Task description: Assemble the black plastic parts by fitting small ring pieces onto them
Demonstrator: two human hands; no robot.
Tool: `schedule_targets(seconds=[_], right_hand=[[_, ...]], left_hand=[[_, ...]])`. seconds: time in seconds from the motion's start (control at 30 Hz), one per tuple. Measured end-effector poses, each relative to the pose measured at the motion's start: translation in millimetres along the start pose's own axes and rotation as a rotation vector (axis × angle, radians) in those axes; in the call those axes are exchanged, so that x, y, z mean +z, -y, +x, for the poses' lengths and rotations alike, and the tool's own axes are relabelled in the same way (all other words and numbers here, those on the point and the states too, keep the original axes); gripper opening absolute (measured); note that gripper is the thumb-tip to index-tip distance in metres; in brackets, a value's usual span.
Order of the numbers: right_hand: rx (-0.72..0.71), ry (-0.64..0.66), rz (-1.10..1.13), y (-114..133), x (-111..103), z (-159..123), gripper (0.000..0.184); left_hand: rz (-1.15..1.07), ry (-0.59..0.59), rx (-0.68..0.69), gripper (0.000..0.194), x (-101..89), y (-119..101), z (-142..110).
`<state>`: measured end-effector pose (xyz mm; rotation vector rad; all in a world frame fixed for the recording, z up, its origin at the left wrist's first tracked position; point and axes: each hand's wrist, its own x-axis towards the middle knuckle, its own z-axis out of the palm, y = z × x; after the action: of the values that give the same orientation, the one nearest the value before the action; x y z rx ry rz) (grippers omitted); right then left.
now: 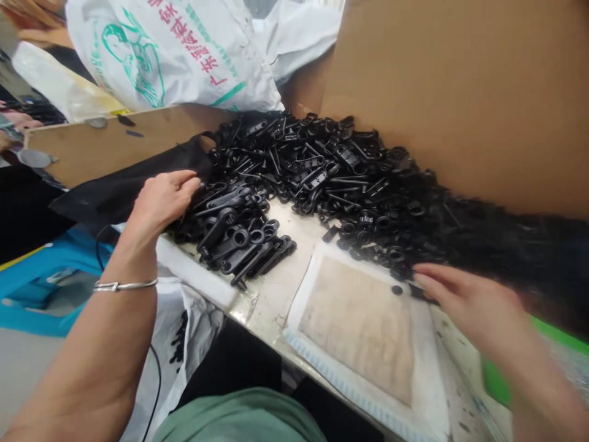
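A big heap of small black plastic parts (331,178) covers the far side of the worktable (271,294). My left hand (163,199), with a silver bangle on the wrist, rests curled on the left edge of a smaller bunch of the black parts (243,242), beside a black bag (124,187). Its fingers are bent over the parts; whether they grip any is hidden. My right hand (460,294) reaches in from the right with fingers stretched out flat, its tips touching the near edge of the heap. A worn white pad (363,325) lies between my hands.
A brown cardboard wall (460,92) stands behind the heap. White printed sacks (175,49) sit at the back left. A blue stool (50,276) is on the floor at left. A green object (494,380) shows at the right edge.
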<state>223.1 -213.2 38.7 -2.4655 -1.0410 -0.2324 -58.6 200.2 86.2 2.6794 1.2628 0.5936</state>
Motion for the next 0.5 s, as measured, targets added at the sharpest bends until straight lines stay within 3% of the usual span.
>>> schedule_targets(seconds=[0.17,0.3,0.37,0.43,0.5], right_hand=[[-0.105,0.094,0.027,43.3,34.3,49.5,0.037],[-0.069,0.112,0.083,52.9,49.3,68.9,0.034],[-0.018,0.103,0.167,48.8,45.6,68.0,0.032],[0.048,0.116,0.287,42.4,35.7,60.0,0.038],[0.105,0.163,0.423,37.6,23.6,46.6,0.047]], left_hand=[[-0.07,-0.084,-0.048,0.052,-4.2,-8.5,-9.3],[-0.077,-0.256,-0.092,0.044,4.0,-4.2,-14.4],[-0.098,-0.437,0.004,0.038,7.0,-9.6,-25.1],[-0.173,-0.613,0.209,0.031,8.2,-27.5,-44.3],[-0.318,-0.631,0.376,0.027,9.5,-57.5,-69.3]])
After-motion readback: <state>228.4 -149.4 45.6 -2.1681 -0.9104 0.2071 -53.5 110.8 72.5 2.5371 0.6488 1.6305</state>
